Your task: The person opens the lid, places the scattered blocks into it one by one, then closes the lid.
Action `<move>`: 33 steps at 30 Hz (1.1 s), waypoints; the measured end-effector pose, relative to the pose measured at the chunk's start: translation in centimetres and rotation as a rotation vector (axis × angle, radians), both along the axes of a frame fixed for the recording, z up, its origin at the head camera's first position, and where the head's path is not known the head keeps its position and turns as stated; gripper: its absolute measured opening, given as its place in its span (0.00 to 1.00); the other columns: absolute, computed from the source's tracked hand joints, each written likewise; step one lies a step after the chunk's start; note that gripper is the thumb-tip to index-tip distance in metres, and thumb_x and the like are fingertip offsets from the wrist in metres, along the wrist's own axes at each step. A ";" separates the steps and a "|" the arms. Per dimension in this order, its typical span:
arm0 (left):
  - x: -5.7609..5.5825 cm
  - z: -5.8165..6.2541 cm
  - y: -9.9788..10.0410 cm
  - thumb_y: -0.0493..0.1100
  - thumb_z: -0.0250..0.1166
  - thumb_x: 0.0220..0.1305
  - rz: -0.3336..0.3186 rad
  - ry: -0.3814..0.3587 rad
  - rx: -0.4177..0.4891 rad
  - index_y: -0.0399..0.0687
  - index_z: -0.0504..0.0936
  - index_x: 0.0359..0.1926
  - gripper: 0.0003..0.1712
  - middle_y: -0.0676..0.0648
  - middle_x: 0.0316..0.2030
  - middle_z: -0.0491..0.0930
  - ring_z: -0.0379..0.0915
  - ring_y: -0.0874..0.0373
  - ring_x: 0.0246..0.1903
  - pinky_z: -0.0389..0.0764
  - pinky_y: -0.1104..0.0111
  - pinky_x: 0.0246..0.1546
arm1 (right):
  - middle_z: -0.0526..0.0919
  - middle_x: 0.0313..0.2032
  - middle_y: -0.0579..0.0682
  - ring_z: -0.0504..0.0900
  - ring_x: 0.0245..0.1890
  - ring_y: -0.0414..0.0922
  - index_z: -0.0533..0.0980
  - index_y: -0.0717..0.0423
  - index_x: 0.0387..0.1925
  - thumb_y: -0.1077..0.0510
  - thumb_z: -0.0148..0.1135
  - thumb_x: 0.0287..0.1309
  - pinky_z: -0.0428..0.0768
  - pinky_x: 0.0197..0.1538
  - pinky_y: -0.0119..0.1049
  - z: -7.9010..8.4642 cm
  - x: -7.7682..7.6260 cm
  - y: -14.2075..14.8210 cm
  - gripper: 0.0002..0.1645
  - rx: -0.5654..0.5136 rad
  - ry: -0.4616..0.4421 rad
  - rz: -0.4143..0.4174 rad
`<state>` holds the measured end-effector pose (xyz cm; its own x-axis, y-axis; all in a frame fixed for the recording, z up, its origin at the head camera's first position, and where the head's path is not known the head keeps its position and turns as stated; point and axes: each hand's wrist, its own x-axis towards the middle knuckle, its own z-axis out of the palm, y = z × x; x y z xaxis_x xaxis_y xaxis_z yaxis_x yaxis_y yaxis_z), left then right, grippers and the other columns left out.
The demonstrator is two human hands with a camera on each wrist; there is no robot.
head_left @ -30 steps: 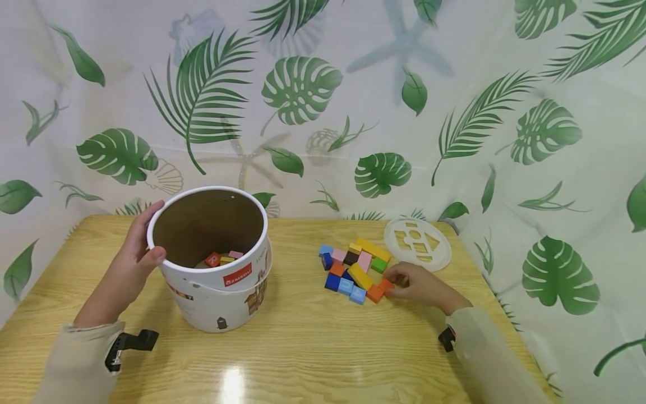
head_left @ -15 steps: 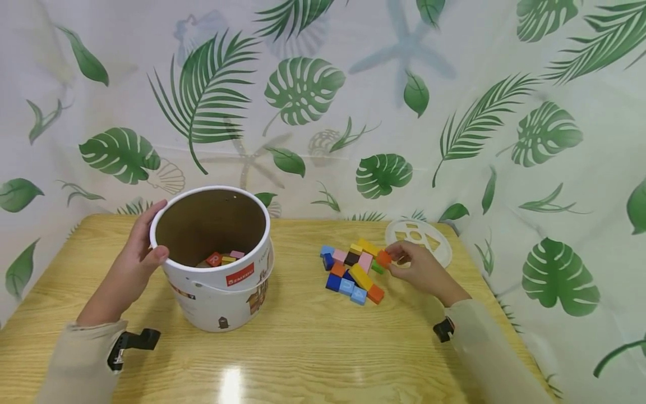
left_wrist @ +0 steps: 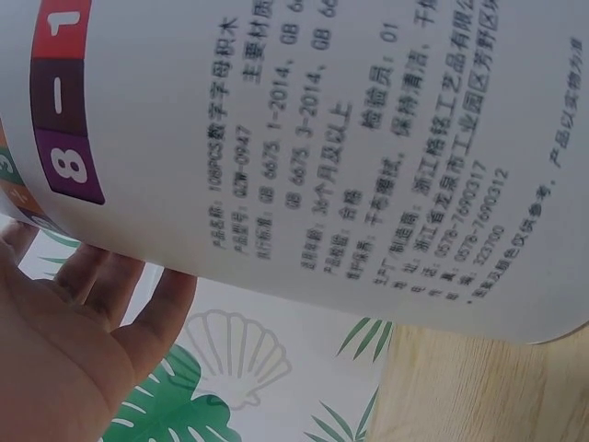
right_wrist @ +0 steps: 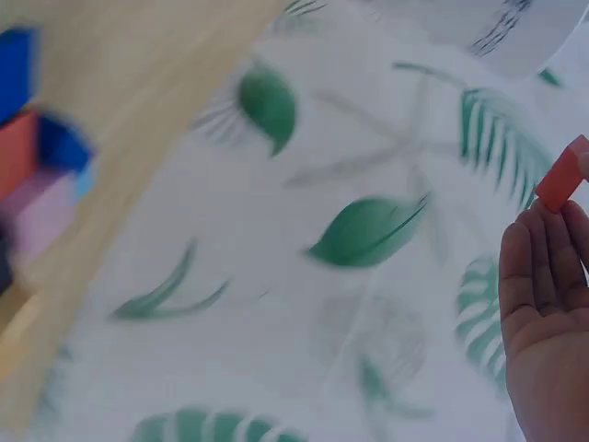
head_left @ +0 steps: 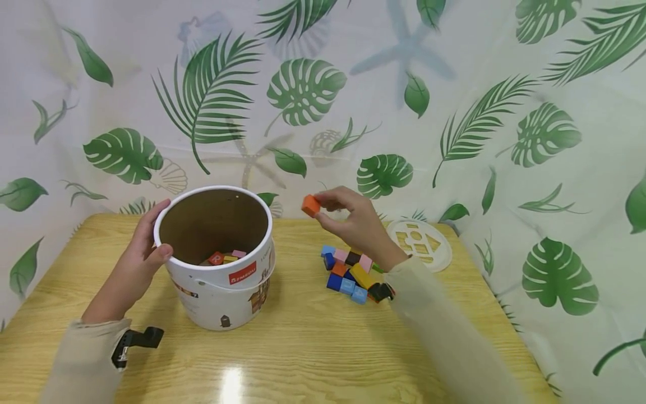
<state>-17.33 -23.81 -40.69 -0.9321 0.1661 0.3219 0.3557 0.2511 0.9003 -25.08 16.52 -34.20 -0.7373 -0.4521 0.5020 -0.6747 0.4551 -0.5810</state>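
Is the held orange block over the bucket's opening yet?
No: in the head view, the right hand pinches the orange block right of the bucket.

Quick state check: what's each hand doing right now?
Left hand: holding the white bucket at its side.
Right hand: pinching an orange block.

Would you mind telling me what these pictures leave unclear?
Head: white bucket, its inside bottom partly hidden by the near wall.
Head: green block, partly behind right arm.
Right wrist: block pile, blurred, cut by left edge.
Left wrist: left hand, cut by left edge.
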 end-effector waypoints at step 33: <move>-0.1 -0.1 -0.2 0.55 0.59 0.76 0.001 -0.010 0.017 0.69 0.45 0.83 0.44 0.43 0.78 0.51 0.49 0.37 0.73 0.53 0.25 0.64 | 0.85 0.54 0.51 0.82 0.52 0.42 0.80 0.59 0.60 0.56 0.68 0.68 0.77 0.55 0.27 2.7 0.1 -14.3 0.22 0.404 -0.187 0.174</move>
<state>-17.44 -23.98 -40.77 -0.9353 0.1599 0.3157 0.3468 0.2364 0.9077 -24.96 2.22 -31.53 -0.6945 -0.7083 0.1265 -0.6613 0.5591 -0.5001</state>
